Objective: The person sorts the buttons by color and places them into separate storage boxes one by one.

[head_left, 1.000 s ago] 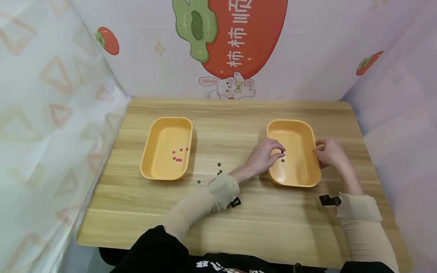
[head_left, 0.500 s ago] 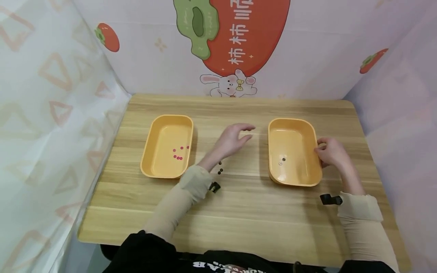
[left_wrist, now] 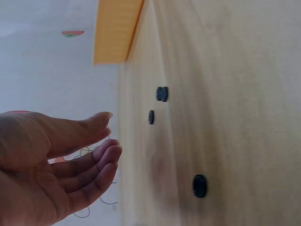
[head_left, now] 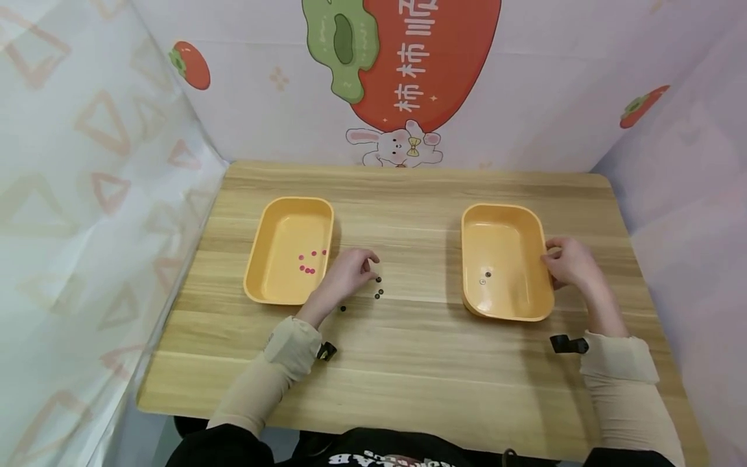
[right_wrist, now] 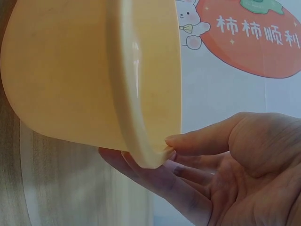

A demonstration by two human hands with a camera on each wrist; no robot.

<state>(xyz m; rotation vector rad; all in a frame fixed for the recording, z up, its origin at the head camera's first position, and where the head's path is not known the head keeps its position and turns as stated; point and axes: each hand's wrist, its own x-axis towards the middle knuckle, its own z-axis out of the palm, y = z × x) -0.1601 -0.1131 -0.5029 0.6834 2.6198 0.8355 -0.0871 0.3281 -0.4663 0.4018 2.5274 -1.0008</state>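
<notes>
Black pieces [head_left: 381, 292] on the desk [head_left: 420, 376], with the right tray [head_left: 508, 240] barely stocked

Find four black pieces left of the desk's middle: three grouped, one apart toward the left edge. With the left hand [head_left: 344, 275], hovers beside the group, thumb and fingers parted and loosely curved, nothing seen between; looks clear of the desk in the left wrist view, but cannot tell from the head view whether touching the farthest piece. With the right hand [head_left: 572, 263], pinches the rim [right_wrist: 123, 94] of the right tray between thumb and fingers, on the side facing the desk's right edge. Look inside that tray, toward the far-right corner, for one more black piece [head_left: 488, 274] and a paler piece [head_left: 482, 282]. Near the desk's far-left corner, see the left tray [head_left: 280, 227], holding six pink pieces [head_left: 307, 270]. Judging by this layout, seems early with the black pieces: two inside the right tray, four left outside; perhaps done with the pink.
</notes>
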